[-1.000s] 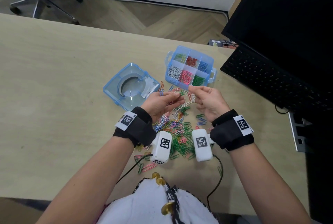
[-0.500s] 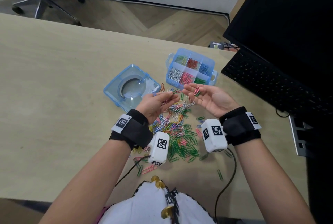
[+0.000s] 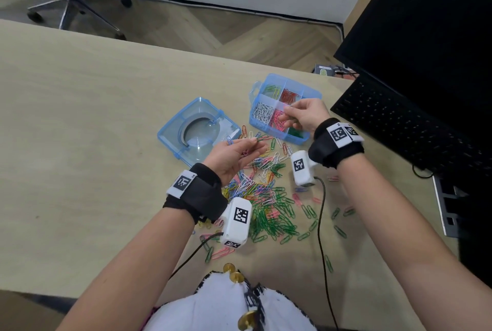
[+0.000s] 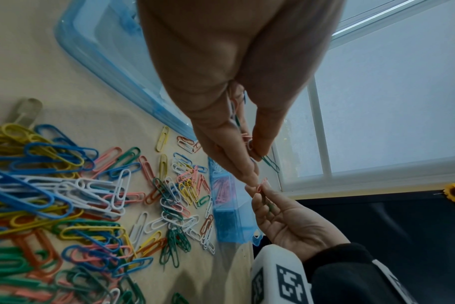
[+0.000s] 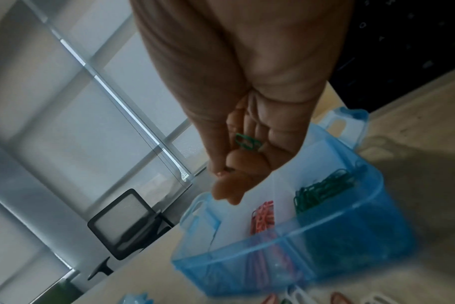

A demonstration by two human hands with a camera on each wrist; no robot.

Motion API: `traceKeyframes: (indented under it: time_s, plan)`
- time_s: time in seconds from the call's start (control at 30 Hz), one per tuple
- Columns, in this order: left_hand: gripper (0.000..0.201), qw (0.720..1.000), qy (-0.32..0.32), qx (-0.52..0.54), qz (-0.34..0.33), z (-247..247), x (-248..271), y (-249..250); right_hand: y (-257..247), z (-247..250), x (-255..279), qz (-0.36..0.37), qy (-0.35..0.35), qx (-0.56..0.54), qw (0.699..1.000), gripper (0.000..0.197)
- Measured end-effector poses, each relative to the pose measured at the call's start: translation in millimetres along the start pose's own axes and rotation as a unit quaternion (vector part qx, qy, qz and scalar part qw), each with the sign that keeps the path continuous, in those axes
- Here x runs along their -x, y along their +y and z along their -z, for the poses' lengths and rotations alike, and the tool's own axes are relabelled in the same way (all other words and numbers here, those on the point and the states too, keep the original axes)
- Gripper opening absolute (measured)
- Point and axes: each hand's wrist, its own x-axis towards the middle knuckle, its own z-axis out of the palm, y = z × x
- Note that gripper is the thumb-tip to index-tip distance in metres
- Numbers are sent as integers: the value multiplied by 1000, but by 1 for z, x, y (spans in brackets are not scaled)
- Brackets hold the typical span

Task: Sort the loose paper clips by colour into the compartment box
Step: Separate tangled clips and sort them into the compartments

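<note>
Since the earlier frames, the right hand (image 3: 306, 115) is travelling away from the left hand (image 3: 234, 155) and is now hovering over the compartment box (image 3: 286, 140). Its fingers (image 5: 225, 190) are curling inward, the thumb and forefinger pinching a pink clip (image 4: 261, 185) above the pink compartment, while a green clip (image 5: 246, 142) is lying cupped in the palm behind them.

The left hand is remaining palm-up above the loose paper clips (image 3: 269, 197). Its fingers (image 3: 257, 148) are loosely curling around a small bunch of mixed clips (image 4: 243, 133), with a green one pinched at the tips and projecting forward.

The compartment box is sitting open on the counter (image 3: 93, 117), directly beneath the right fingers and beyond the left fingertips. White, pink and green clips are filling its near row; the far compartments are holding mixed green, orange-red and one hidden colour.

The loose pile is spreading across the counter beneath and behind the left fingers. The detached lid (image 3: 197, 131) is lying just outboard of the left fingers. A keyboard (image 3: 415, 128) is sitting outboard of the right fingers.
</note>
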Motion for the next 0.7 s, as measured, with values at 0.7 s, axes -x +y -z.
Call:
traceKeyframes:
  time_s: [0.7]
  plan:
    - [15,1000,-7,-1,5,-4,-9,-7,0,37,3,-159,11,-276,948,35]
